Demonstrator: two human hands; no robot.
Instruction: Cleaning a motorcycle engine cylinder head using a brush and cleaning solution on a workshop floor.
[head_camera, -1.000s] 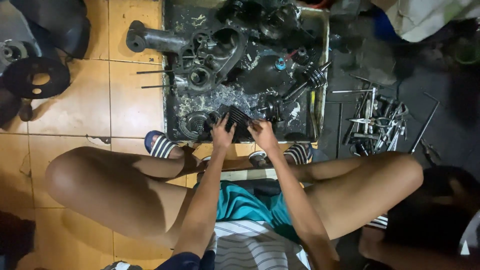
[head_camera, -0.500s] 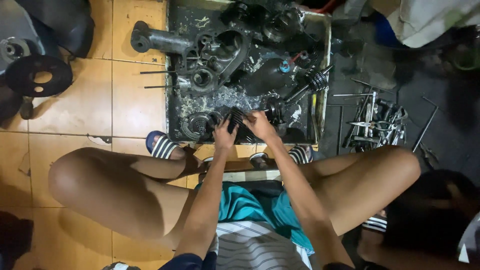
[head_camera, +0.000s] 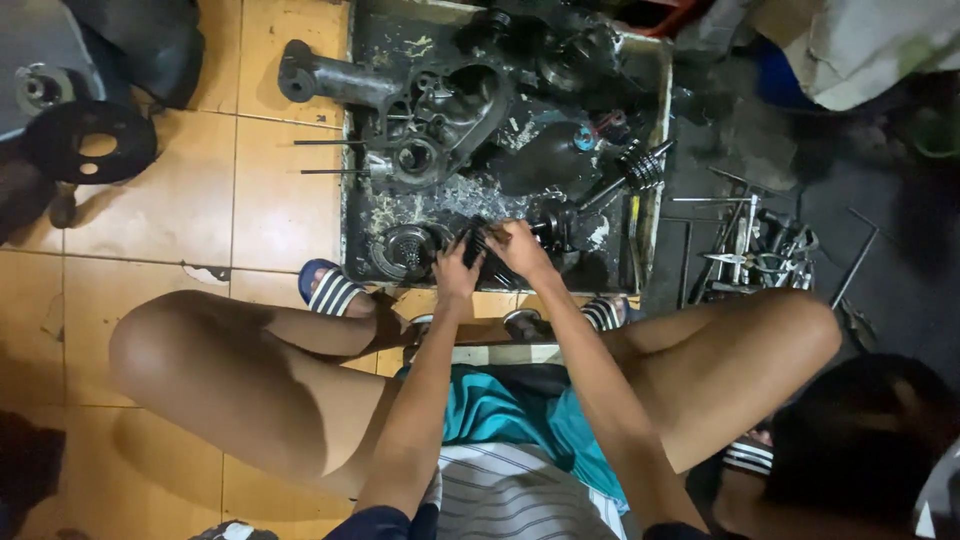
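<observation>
I squat over a grimy black metal tray (head_camera: 652, 215) full of oily engine parts. Both my hands meet at its near edge on one dark ribbed metal part (head_camera: 482, 240). My left hand (head_camera: 456, 272) grips its near left side. My right hand (head_camera: 518, 250) covers its right side, fingers curled over it. A round clutch-like disc (head_camera: 404, 250) lies just left of my hands. A large grey engine casing (head_camera: 430, 110) with a tube sticking out left fills the tray's far half. A coiled spring on a shaft (head_camera: 640, 168) lies to the right.
Several loose wrenches and rods (head_camera: 760, 250) lie on the dark floor right of the tray. A black round disc (head_camera: 90, 150) and dark parts sit on the yellow tiles at far left. Another person's dark head (head_camera: 860, 450) is at lower right. My striped sandals (head_camera: 330, 290) flank the tray.
The view has shifted slightly. Both hands stay on the ribbed part and have turned it a little toward the tray's near edge.
</observation>
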